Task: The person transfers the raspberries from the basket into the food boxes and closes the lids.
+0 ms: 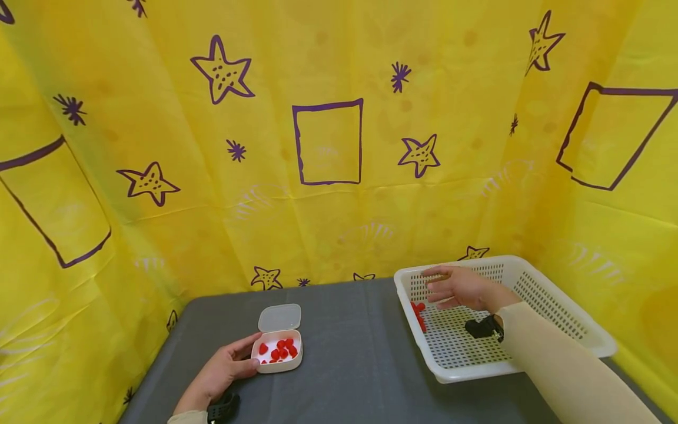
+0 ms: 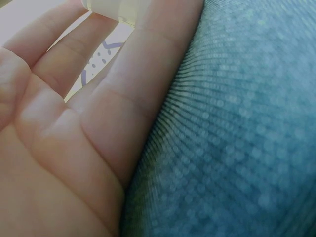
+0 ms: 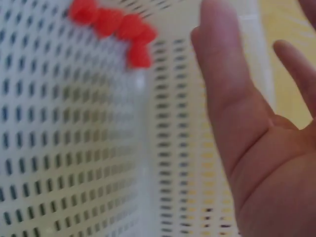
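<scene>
A small cream box with several red heart-like pieces inside stands on the table, its translucent lid folded back behind it. My left hand holds the box at its left side, thumb at the front corner and fingers towards the back. In the left wrist view, the box's pale edge shows at the fingertips. Over the white perforated basket, my right hand is extended with its fingers apart and nothing seen in them. More red pieces lie along the basket's left side.
A grey cloth covers the table. Behind and at both sides hangs a yellow curtain with purple star and square drawings. The basket's raised rim stands between the right hand and the box.
</scene>
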A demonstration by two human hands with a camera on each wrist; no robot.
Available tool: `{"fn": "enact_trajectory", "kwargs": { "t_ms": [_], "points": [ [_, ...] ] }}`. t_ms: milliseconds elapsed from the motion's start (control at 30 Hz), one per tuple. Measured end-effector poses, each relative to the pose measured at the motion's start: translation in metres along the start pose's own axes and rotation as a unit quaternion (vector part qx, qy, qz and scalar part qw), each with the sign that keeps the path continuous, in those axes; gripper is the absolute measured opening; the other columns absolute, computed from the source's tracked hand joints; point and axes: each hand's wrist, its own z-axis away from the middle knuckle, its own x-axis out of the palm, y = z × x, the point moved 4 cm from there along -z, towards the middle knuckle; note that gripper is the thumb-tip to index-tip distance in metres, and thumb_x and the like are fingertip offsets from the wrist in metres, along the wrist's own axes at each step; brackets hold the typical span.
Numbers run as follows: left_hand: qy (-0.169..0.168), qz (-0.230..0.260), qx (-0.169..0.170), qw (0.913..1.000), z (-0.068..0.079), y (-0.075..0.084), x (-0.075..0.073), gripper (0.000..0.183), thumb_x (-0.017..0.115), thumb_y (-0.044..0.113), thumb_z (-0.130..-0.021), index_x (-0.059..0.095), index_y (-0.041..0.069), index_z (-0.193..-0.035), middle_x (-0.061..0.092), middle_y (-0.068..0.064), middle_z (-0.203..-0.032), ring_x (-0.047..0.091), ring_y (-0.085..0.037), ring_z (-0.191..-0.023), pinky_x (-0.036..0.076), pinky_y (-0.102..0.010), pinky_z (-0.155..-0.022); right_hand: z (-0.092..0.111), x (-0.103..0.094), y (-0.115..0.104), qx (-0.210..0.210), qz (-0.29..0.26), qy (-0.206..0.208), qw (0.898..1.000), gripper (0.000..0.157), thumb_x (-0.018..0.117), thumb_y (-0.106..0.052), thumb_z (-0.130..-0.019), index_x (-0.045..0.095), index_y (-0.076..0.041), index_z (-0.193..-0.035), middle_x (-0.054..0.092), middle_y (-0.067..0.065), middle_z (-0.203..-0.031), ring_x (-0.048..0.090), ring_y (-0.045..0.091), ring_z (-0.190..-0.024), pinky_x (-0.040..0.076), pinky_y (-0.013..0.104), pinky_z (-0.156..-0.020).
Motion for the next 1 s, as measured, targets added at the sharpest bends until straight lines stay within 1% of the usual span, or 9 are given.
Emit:
{"fn": "enact_trajectory", "kwargs": {
  "t_ms": [100,233,300,400,467,567,767,900,1000],
  "points": [
    [-0.003,0.001,0.004,1.0000,0.001,-0.001,0.001,0.073,0.074,0.011,-0.091,0.036,-0.004,-0.151,0.034,-0.034,-0.149,0.059,-0.026,-0.110,0.054,-0.039,-0.087,-0.004,0.001,0.014,0.029,0.039,0.004,0.999,0.058,0.067,-0.007,-0.095,0.044,0.000,-0.148,0.049,0.029,-0.140,0.059,0.045,-0.111,0.053,0.053,-0.087],
    [-0.007,0.000,0.009,0.9999,0.002,-0.002,0.001,0.071,0.073,0.012,-0.092,0.036,-0.005,-0.150,0.035,-0.035,-0.148,0.059,-0.026,-0.111,0.054,-0.038,-0.087,-0.009,0.005,0.026,0.057,0.075,0.011,0.995,0.056,0.070,0.002,-0.089,0.051,0.000,-0.142,0.051,0.028,-0.135,0.063,0.040,-0.096,0.056,0.050,-0.080],
    [-0.006,0.002,0.008,1.0000,0.002,-0.001,0.001,0.071,0.073,0.012,-0.092,0.037,-0.005,-0.150,0.036,-0.034,-0.148,0.059,-0.026,-0.110,0.054,-0.039,-0.087,-0.011,0.007,0.029,0.063,0.086,0.016,0.994,0.057,0.070,0.004,-0.086,0.053,-0.001,-0.140,0.051,0.028,-0.136,0.063,0.038,-0.093,0.057,0.050,-0.077],
    [-0.003,0.002,0.005,1.0000,0.001,0.000,0.001,0.071,0.074,0.012,-0.091,0.037,-0.004,-0.150,0.038,-0.033,-0.147,0.059,-0.027,-0.110,0.054,-0.040,-0.088,-0.014,0.007,0.032,0.066,0.106,0.024,0.992,0.059,0.071,0.006,-0.083,0.055,-0.002,-0.139,0.052,0.024,-0.135,0.062,0.036,-0.093,0.057,0.048,-0.075],
    [-0.001,0.001,0.004,1.0000,0.001,0.000,0.001,0.072,0.074,0.012,-0.091,0.038,-0.003,-0.150,0.039,-0.032,-0.147,0.060,-0.027,-0.109,0.054,-0.040,-0.088,-0.015,0.008,0.034,0.071,0.119,0.021,0.990,0.060,0.071,0.005,-0.082,0.055,-0.002,-0.139,0.052,0.023,-0.135,0.061,0.034,-0.095,0.057,0.049,-0.075],
    [0.001,0.000,0.002,1.0000,0.000,0.001,0.001,0.072,0.075,0.013,-0.090,0.038,-0.003,-0.151,0.039,-0.032,-0.147,0.060,-0.027,-0.110,0.054,-0.041,-0.088,-0.018,0.010,0.037,0.079,0.147,0.013,0.986,0.060,0.072,0.003,-0.081,0.056,-0.003,-0.139,0.053,0.021,-0.134,0.059,0.033,-0.097,0.057,0.048,-0.076],
    [0.005,0.003,-0.005,1.0000,0.000,0.001,0.001,0.071,0.074,0.013,-0.091,0.039,-0.001,-0.151,0.040,-0.030,-0.147,0.059,-0.027,-0.111,0.054,-0.041,-0.088,-0.025,0.010,0.043,0.087,0.179,0.012,0.980,0.056,0.073,0.002,-0.082,0.059,-0.004,-0.135,0.057,0.017,-0.127,0.059,0.032,-0.094,0.057,0.047,-0.072],
    [0.007,0.002,-0.004,1.0000,0.000,0.001,0.000,0.069,0.074,0.012,-0.091,0.040,-0.001,-0.151,0.041,-0.029,-0.147,0.059,-0.027,-0.111,0.054,-0.041,-0.088,-0.026,0.012,0.045,0.080,0.185,0.011,0.979,0.048,0.069,0.003,-0.085,0.060,-0.002,-0.132,0.059,0.015,-0.120,0.059,0.031,-0.092,0.057,0.047,-0.072],
    [0.008,0.000,-0.003,1.0000,0.001,0.000,0.000,0.069,0.074,0.012,-0.091,0.040,-0.001,-0.150,0.042,-0.029,-0.147,0.059,-0.027,-0.112,0.054,-0.041,-0.088,-0.027,0.014,0.045,0.078,0.187,0.016,0.979,0.037,0.067,0.004,-0.087,0.063,-0.001,-0.123,0.060,0.015,-0.111,0.059,0.030,-0.090,0.057,0.047,-0.071]
  ]
}}
